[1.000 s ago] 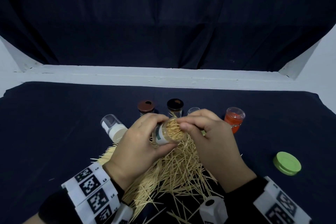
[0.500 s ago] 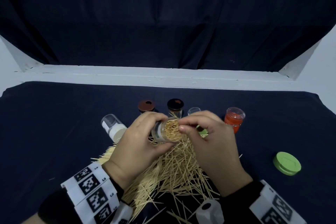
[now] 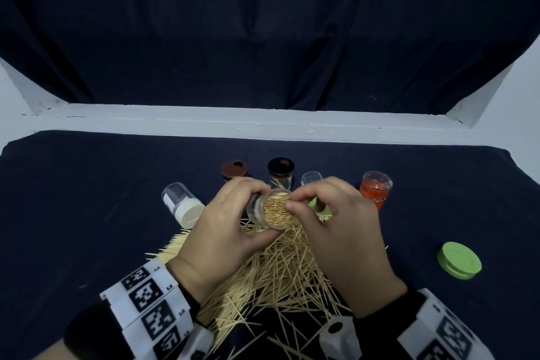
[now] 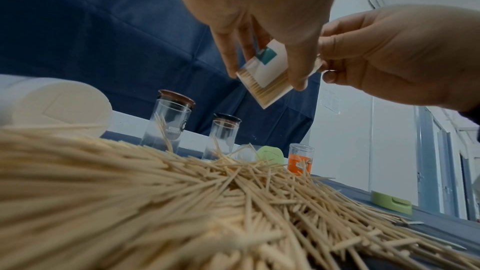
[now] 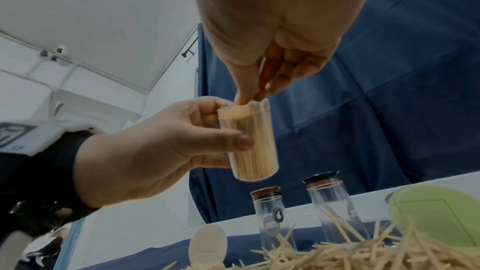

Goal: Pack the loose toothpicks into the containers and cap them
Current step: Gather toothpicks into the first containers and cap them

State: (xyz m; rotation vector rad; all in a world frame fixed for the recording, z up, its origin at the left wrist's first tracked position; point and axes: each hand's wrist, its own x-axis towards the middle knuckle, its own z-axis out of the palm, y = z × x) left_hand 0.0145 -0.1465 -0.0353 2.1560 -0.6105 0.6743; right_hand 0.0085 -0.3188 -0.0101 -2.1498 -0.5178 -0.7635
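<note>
The left hand (image 3: 225,231) is raised above the dark table (image 3: 87,213), fingers and thumb curled round a clear container (image 3: 271,209) packed full of toothpicks, its open mouth tilted toward the head camera. From the right wrist view the thumb lies across the container's side, with the other fingers behind it. The right hand (image 3: 342,231) comes in from the opposite side, wrist bent down, thumb and forefinger pressed together at the container's rim; they seem to pinch the tips of a few toothpicks there, though the view is too crowded to be sure. Its remaining fingers are curled loosely.

The container carries a white label with a teal patch (image 4: 267,54); no words on it can be read. Below the hands lies the heap of loose toothpicks (image 3: 280,278). Behind it stand a brown-capped jar (image 3: 234,169) and a black-capped jar (image 3: 280,168), each with a dark round emblem and small print that looks like "TOOTHPICK" but is blurred. A white-capped container (image 3: 182,207) lies on its side to the left, an orange container (image 3: 375,188) stands to the right, and a green cap (image 3: 458,261) rests well apart at the far right.
</note>
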